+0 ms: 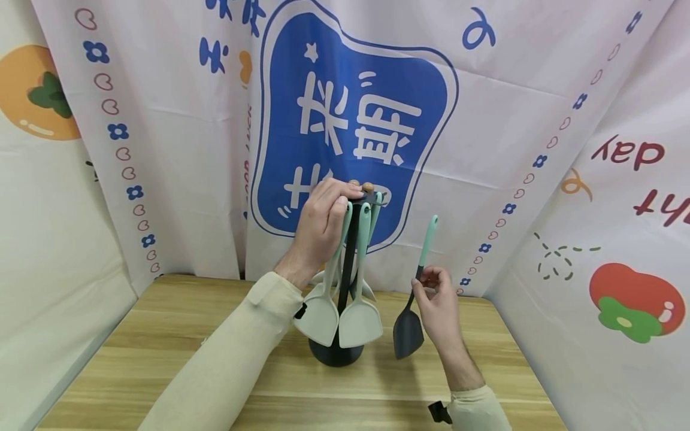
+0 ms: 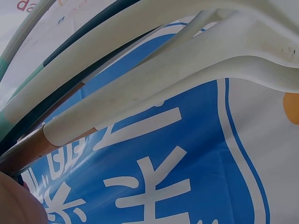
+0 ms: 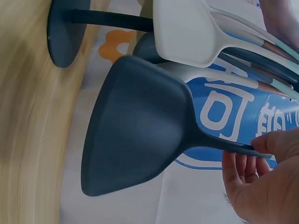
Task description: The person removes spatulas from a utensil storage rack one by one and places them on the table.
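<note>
A black utensil stand (image 1: 349, 263) with a round base stands on the table, hung with several kitchen tools. My left hand (image 1: 321, 218) grips the top of this stand, fingers over its rim. Two pale turners, a left one (image 1: 319, 317) and a right one (image 1: 360, 323), face me with mint handle ends; other tools hang behind, partly hidden. To the right of the stand, my right hand (image 1: 439, 305) pinches a dark turner (image 1: 408, 333) at its neck, thumb against fingers. Its mint handle points up, its blade down. The right wrist view shows the broad dark blade (image 3: 140, 126) in full.
The wooden table (image 1: 215, 359) ends at a printed cloth backdrop (image 1: 485, 120), with cloth walls on both sides. Wooden knobs (image 1: 368, 187) top the stand. The stand's round base (image 3: 67, 32) shows in the right wrist view.
</note>
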A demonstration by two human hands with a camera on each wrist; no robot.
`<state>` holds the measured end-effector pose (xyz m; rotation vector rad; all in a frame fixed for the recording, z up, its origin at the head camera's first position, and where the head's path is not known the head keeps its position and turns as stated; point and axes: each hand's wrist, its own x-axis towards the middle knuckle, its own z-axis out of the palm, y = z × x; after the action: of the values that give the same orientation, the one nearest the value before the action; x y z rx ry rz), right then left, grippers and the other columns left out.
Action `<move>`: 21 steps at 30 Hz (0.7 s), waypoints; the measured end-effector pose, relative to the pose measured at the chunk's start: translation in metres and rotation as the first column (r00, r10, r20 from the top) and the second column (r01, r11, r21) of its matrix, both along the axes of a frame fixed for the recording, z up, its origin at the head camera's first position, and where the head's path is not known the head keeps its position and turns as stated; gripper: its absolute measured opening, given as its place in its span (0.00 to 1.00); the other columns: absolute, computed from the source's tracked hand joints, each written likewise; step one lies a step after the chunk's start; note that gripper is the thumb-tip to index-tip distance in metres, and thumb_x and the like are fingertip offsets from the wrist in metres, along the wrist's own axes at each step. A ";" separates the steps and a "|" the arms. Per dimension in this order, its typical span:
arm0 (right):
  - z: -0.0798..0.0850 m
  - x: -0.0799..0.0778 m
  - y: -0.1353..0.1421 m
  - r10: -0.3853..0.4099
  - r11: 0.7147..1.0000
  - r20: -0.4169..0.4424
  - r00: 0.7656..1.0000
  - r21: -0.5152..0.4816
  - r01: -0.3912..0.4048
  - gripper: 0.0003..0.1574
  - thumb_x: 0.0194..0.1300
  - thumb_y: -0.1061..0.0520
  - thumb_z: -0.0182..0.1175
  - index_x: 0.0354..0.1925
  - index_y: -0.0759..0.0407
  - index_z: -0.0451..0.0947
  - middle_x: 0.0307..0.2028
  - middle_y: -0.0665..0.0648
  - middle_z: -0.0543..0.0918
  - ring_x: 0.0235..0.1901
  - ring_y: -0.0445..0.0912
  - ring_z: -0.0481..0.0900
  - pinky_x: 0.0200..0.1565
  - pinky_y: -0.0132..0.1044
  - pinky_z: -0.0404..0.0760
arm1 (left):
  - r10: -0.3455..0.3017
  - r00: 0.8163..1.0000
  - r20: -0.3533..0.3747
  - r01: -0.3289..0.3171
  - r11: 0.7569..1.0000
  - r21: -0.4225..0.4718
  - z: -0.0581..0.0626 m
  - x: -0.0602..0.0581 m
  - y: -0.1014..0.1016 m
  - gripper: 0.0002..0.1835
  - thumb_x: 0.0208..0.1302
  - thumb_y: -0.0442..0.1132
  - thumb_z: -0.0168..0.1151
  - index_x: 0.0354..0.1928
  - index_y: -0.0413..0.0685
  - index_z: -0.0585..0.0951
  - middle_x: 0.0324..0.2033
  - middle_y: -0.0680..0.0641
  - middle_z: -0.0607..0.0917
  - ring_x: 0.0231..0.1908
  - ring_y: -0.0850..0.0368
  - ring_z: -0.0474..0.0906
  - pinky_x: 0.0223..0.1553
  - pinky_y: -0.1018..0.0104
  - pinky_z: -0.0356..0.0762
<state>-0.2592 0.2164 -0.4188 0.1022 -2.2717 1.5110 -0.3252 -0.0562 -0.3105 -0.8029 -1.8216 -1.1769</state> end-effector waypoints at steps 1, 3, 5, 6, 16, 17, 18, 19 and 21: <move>-0.001 0.000 0.000 -0.003 1.000 0.010 1.000 0.012 0.003 0.18 0.88 0.64 0.63 0.68 0.67 0.73 0.58 0.66 0.82 0.57 0.49 0.85 0.52 0.19 0.85 | 0.001 1.000 0.000 -0.001 1.000 0.000 0.000 0.000 0.000 0.26 0.90 0.43 0.42 0.60 0.42 0.91 0.61 0.41 0.93 0.72 0.43 0.87 0.97 0.49 0.58; -0.002 0.000 0.001 -0.008 0.999 0.029 1.000 0.036 0.007 0.18 0.88 0.63 0.64 0.67 0.67 0.73 0.58 0.66 0.83 0.57 0.52 0.87 0.52 0.20 0.86 | 0.002 1.000 0.002 -0.002 1.000 -0.001 0.000 0.000 0.000 0.26 0.90 0.43 0.42 0.60 0.42 0.91 0.61 0.41 0.93 0.72 0.43 0.87 0.97 0.49 0.58; -0.003 0.000 0.002 -0.010 0.998 0.045 0.999 0.056 0.007 0.17 0.88 0.62 0.64 0.67 0.66 0.74 0.57 0.66 0.84 0.57 0.54 0.88 0.53 0.23 0.87 | 0.003 1.000 0.003 -0.003 1.000 -0.002 0.000 0.000 0.000 0.26 0.90 0.43 0.42 0.60 0.42 0.91 0.61 0.41 0.93 0.72 0.43 0.87 0.97 0.49 0.58; -0.004 0.000 0.002 -0.011 0.998 0.053 0.999 0.066 0.007 0.17 0.88 0.62 0.64 0.67 0.66 0.74 0.57 0.66 0.84 0.57 0.55 0.88 0.54 0.24 0.88 | 0.002 1.000 0.003 -0.002 1.000 -0.003 0.000 0.000 0.000 0.26 0.90 0.43 0.42 0.60 0.42 0.91 0.61 0.41 0.93 0.72 0.43 0.87 0.97 0.50 0.58; -0.014 -0.004 0.003 -0.008 0.987 0.121 0.993 0.160 -0.011 0.15 0.87 0.61 0.65 0.65 0.65 0.76 0.54 0.65 0.86 0.54 0.55 0.90 0.47 0.26 0.89 | 0.004 1.000 0.004 -0.004 1.000 -0.006 0.000 0.001 0.000 0.26 0.90 0.44 0.42 0.60 0.42 0.91 0.61 0.40 0.93 0.72 0.43 0.87 0.97 0.50 0.58; -0.016 -0.004 0.003 -0.006 0.986 0.124 0.992 0.167 -0.015 0.15 0.87 0.61 0.65 0.64 0.65 0.77 0.54 0.65 0.86 0.53 0.54 0.89 0.46 0.26 0.89 | 0.003 1.000 0.004 -0.003 1.000 -0.006 0.000 0.001 0.000 0.26 0.90 0.44 0.42 0.60 0.42 0.91 0.61 0.40 0.93 0.72 0.43 0.87 0.97 0.50 0.58; -0.018 -0.005 0.003 -0.003 0.985 0.126 0.992 0.173 -0.019 0.14 0.87 0.61 0.65 0.64 0.64 0.77 0.53 0.64 0.86 0.53 0.54 0.89 0.46 0.26 0.90 | 0.003 1.000 0.004 -0.003 1.000 -0.005 0.000 0.001 0.000 0.26 0.90 0.44 0.42 0.60 0.42 0.91 0.61 0.40 0.93 0.72 0.43 0.87 0.97 0.50 0.58; -0.020 -0.006 0.003 0.001 0.984 0.127 0.992 0.174 -0.024 0.14 0.86 0.62 0.65 0.63 0.64 0.77 0.53 0.64 0.86 0.52 0.53 0.90 0.45 0.26 0.91 | 0.002 1.000 0.004 -0.002 1.000 -0.005 0.000 0.001 0.000 0.26 0.90 0.44 0.42 0.60 0.42 0.91 0.61 0.40 0.93 0.72 0.43 0.87 0.97 0.50 0.58; -0.023 -0.007 0.003 0.011 0.984 0.133 0.991 0.176 -0.034 0.14 0.86 0.62 0.66 0.62 0.65 0.77 0.52 0.64 0.86 0.51 0.53 0.90 0.44 0.27 0.92 | 0.000 1.000 0.003 0.000 1.000 -0.005 0.000 0.001 0.000 0.26 0.90 0.44 0.42 0.60 0.42 0.91 0.61 0.40 0.93 0.72 0.43 0.87 0.97 0.50 0.58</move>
<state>-0.2658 0.2196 -0.4420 0.0821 -2.5159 1.3591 -0.3246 -0.0561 -0.3103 -0.8044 -1.8271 -1.1744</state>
